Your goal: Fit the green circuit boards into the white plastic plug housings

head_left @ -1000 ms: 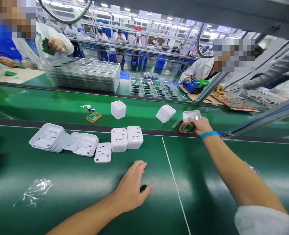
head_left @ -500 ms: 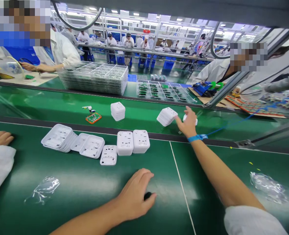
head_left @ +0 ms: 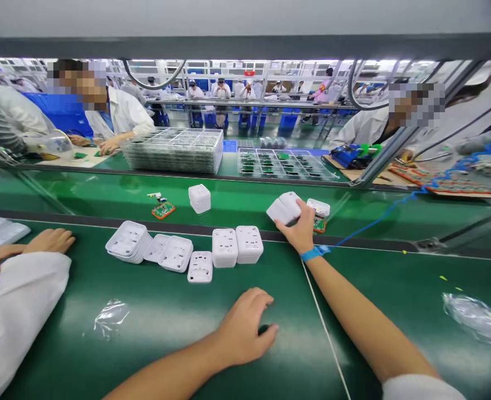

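My right hand (head_left: 297, 228), with a blue wrist strap (head_left: 315, 253), grips a tilted stack of white plastic covers (head_left: 284, 208) on the bright green conveyor. Just right of it lie a white case part (head_left: 318, 207) and a green circuit board (head_left: 319, 224), partly behind my fingers. Over the near green table my left hand (head_left: 247, 328) has thumb and fingers apart. A small dark spot shows by its thumb; whether object or shadow I cannot tell. Beyond it stand two stacks of white covers (head_left: 224, 247), a single cover (head_left: 200, 266), and overlapping covers (head_left: 129, 241) to the left.
On the conveyor are another white stack (head_left: 199, 199) and an orange-edged circuit board (head_left: 163, 209). Clear trays (head_left: 174, 150) stand behind it. Another person's hand (head_left: 51, 240) rests at left. Crumpled clear plastic (head_left: 476, 319) lies at right. A blue cord (head_left: 379, 222) runs from my strap.
My right hand has moved left from the small white part onto the tilted stack and closed on it. The view has tilted up. The neighbour's arm shows further in at left.
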Motion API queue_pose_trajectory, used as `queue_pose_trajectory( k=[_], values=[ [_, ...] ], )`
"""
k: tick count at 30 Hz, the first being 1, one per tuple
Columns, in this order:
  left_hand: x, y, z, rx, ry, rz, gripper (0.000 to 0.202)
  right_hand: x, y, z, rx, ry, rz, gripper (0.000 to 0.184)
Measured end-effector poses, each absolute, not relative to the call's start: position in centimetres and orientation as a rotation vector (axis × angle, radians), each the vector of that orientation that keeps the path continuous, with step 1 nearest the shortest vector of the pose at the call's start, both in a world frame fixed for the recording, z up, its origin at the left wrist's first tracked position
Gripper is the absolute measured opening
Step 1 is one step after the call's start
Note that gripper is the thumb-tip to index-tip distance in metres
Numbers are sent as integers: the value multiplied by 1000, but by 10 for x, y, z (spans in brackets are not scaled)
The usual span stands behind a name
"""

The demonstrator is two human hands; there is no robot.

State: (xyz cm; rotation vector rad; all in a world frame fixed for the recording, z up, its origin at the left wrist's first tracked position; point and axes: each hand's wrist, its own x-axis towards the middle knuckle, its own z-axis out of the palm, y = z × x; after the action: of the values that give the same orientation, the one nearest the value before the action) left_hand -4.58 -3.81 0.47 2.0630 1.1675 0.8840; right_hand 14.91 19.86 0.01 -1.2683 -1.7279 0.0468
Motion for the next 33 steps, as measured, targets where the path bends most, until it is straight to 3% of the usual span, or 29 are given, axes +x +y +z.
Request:
queue_pose_trajectory(
  k=[8, 20, 33],
  values=[
    [-44, -39, 3, 2136, 1138, 884, 25, 139, 100, -15, -1282, -1881, 60, 86],
    [-43, -35, 5, 2199, 1133, 860, 23, 140, 103, -20, -1051, -2131, 133, 108],
    [-44, -33, 6, 2224, 1103, 844, 24, 147, 100, -8, -1046, -2104, 266, 82]
  ],
)
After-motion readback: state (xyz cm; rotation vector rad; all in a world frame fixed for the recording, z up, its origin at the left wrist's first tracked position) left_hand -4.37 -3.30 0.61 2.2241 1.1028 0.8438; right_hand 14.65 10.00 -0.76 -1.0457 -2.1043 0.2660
